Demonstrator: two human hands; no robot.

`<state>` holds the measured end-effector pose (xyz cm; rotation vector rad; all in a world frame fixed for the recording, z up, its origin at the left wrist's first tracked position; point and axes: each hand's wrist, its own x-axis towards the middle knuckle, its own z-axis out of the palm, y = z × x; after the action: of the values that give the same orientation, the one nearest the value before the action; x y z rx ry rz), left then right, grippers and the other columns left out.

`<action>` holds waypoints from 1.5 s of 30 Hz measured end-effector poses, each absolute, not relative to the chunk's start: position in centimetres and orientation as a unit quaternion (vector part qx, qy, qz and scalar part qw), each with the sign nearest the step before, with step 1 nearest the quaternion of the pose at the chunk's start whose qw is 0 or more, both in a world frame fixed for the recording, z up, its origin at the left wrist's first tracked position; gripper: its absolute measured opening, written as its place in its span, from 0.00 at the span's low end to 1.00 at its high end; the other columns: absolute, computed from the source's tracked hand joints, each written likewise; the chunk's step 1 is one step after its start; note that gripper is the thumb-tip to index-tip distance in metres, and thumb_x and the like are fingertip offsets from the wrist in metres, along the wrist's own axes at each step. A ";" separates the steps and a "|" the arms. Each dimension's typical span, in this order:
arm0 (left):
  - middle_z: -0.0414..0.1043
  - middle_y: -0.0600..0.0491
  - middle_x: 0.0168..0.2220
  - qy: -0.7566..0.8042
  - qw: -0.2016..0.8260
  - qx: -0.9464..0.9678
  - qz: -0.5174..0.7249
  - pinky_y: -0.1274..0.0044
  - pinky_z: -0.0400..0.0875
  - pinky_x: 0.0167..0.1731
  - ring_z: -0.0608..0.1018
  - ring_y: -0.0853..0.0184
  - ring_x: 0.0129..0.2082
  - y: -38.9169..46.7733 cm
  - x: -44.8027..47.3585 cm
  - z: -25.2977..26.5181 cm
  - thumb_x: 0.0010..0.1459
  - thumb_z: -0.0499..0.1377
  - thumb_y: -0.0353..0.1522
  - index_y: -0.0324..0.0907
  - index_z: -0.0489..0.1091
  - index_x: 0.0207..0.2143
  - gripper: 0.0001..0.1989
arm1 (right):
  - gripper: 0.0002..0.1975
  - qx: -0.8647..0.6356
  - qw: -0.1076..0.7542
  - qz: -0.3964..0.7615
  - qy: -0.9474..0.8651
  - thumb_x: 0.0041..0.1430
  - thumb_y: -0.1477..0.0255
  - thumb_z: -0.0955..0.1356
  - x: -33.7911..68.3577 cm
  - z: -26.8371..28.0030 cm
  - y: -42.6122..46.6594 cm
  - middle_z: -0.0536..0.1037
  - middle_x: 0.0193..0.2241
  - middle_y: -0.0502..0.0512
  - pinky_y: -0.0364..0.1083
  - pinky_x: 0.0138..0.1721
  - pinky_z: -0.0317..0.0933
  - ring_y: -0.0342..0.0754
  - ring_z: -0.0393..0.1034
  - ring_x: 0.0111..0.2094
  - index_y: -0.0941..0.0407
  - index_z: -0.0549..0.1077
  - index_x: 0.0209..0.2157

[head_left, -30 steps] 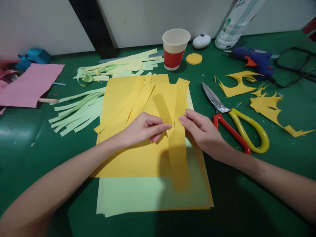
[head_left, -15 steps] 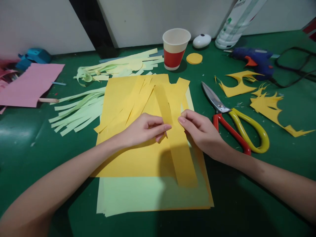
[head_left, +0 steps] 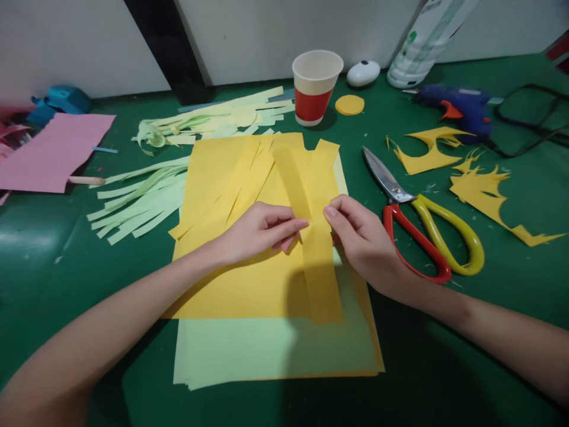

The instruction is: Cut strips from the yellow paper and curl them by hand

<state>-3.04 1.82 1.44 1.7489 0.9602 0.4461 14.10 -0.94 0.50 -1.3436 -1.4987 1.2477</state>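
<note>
yellow strip (head_left: pixel 320 267): over sheets (head_left: pixel 249 347)
left hand (head_left: pixel 264 231): pinching strip
right hand (head_left: pixel 362 243): pinching strip
scissors (head_left: pixel 396 191): beside right hand

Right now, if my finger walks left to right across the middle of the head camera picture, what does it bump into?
Pink paper → pale green fringe → left hand → yellow strip → right hand → scissors → jagged yellow scrap.

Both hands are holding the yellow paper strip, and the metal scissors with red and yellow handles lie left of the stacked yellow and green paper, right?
Wrong side: the head view shows the scissors right of the stacked paper. The rest holds.
</note>
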 end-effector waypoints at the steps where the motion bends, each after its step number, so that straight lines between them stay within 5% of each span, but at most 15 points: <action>1: 0.63 0.57 0.15 0.400 0.525 0.727 0.190 0.83 0.59 0.18 0.66 0.77 0.15 1.8 -3.1 1.4 0.58 0.51 0.37 0.37 0.61 0.16 0.20 | 0.12 -0.520 0.380 0.498 -0.580 0.60 0.70 0.58 14.2 0.5 -0.9 0.55 0.18 0.45 0.41 0.21 0.48 0.40 0.51 0.20 0.54 0.57 0.23; 7: 0.64 0.58 0.17 0.401 0.559 0.690 0.223 0.83 0.62 0.21 0.71 0.76 0.20 1.6 -3.1 1.3 0.58 0.51 0.37 0.38 0.60 0.18 0.18 | 0.10 -0.503 0.350 0.493 -0.618 0.58 0.71 0.60 14.5 0.6 -0.8 0.54 0.20 0.45 0.42 0.22 0.46 0.40 0.48 0.22 0.55 0.57 0.23; 13: 0.69 0.56 0.19 0.387 0.530 0.734 0.175 0.84 0.58 0.17 0.65 0.78 0.16 1.7 -3.0 1.5 0.57 0.52 0.35 0.37 0.65 0.18 0.17 | 0.11 -0.510 0.358 0.476 -0.621 0.56 0.73 0.60 14.4 0.5 -0.7 0.53 0.19 0.45 0.42 0.22 0.45 0.40 0.48 0.21 0.55 0.56 0.21; 45: 0.64 0.58 0.16 0.391 0.565 0.696 0.209 0.85 0.62 0.21 0.68 0.78 0.18 1.8 -2.8 1.6 0.59 0.51 0.34 0.37 0.64 0.18 0.18 | 0.11 -0.521 0.423 0.454 -0.587 0.58 0.72 0.59 13.9 0.0 -1.3 0.53 0.19 0.45 0.41 0.20 0.47 0.40 0.48 0.20 0.54 0.56 0.23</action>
<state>-2.81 1.77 1.56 1.6366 0.9201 0.4914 13.87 -1.28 0.01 -1.3034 -1.4684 1.1360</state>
